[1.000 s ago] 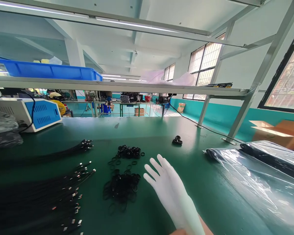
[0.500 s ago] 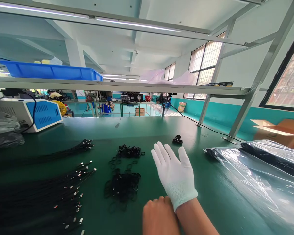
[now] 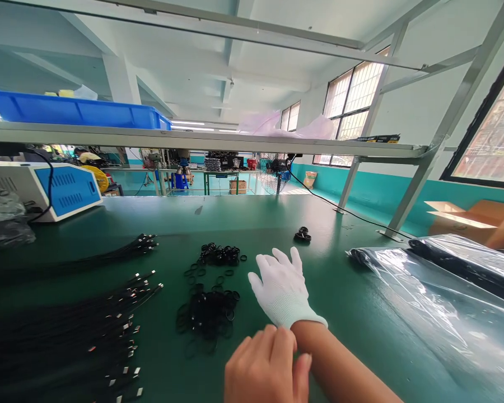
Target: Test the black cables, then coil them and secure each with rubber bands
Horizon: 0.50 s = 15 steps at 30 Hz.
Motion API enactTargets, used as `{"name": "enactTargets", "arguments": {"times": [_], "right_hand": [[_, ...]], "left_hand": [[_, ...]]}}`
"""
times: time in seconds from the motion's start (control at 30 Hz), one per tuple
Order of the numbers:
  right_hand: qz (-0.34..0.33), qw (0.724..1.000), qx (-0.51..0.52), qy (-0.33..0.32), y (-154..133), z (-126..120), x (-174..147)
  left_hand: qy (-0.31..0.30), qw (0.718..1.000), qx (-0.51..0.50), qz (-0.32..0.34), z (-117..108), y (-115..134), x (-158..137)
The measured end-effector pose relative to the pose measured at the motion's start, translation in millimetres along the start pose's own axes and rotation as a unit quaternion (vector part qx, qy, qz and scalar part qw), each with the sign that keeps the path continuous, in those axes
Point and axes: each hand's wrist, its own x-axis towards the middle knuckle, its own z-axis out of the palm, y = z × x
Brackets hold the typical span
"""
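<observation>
My right hand (image 3: 279, 285) wears a white knit glove and is held above the green table. Its fingers are spread, the back faces me and nothing is in it. Just below the glove's cuff is my left hand (image 3: 264, 364), bare and loosely curled, with its thumb apart from the fingers and nothing visible in it. Left of the glove lie two piles of small black rings, the far pile (image 3: 220, 254) and the near pile (image 3: 212, 310). A small stack of black rings (image 3: 303, 235) sits beyond the gloved fingertips.
Bundles of black cables (image 3: 67, 330) with metal tips cover the left side. Clear plastic bags (image 3: 424, 302) lie at the right. A blue-and-white machine (image 3: 63, 190) stands at the back left. Overhead, a shelf (image 3: 210, 137) carries a blue tray (image 3: 75, 112). Behind the bags is an open cardboard box (image 3: 474, 221).
My gloved right hand has turned from palm towards me to back towards me and shifted slightly left. My left hand has come off the right wrist and moved left. The view has tilted slightly.
</observation>
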Motion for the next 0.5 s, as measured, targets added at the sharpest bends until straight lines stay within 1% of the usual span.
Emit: {"name": "enactTargets", "arguments": {"times": [0.07,0.17,0.23,0.27,0.3,0.33,0.37,0.4,0.43,0.47,0.5], "right_hand": [[-0.012,0.999,-0.029,-0.008,-0.8,2.4,1.9],[-0.024,0.999,-0.033,0.003,-1.0,7.5,3.7],[-0.029,0.998,-0.050,0.004,-0.7,9.9,4.1],[-0.031,0.998,-0.059,0.002,-0.3,10.5,4.1],[-0.032,0.997,-0.065,-0.002,0.1,10.7,4.2],[-0.034,0.997,-0.068,-0.005,0.5,10.6,4.2],[-0.039,0.997,-0.068,-0.010,0.9,10.1,4.4],[-0.046,0.997,-0.067,-0.014,1.2,9.3,4.8],[-0.053,0.996,-0.067,-0.020,1.3,8.2,5.3],[-0.058,0.996,-0.070,-0.026,1.1,6.9,5.9],[-0.060,0.995,-0.075,-0.030,0.6,5.5,6.5]], "left_hand": [[0.026,0.999,0.020,-0.016,-4.9,-2.1,9.2],[0.025,0.998,0.029,-0.046,-2.5,-6.0,13.5],[0.012,0.996,-0.025,-0.083,-0.8,-11.1,14.8],[-0.012,0.989,-0.087,-0.120,-1.6,-14.2,16.3],[-0.049,0.969,-0.175,-0.168,-3.7,-17.5,18.6],[-0.093,0.929,-0.281,-0.221,-7.0,-20.4,21.5],[-0.136,0.870,-0.389,-0.269,-11.1,-22.8,24.6],[-0.170,0.806,-0.479,-0.303,-15.4,-24.4,27.6],[-0.190,0.757,-0.540,-0.316,-19.2,-25.1,30.0],[-0.200,0.734,-0.569,-0.312,-22.1,-24.9,31.5],[-0.203,0.741,-0.566,-0.299,-23.5,-24.0,32.1]]}}
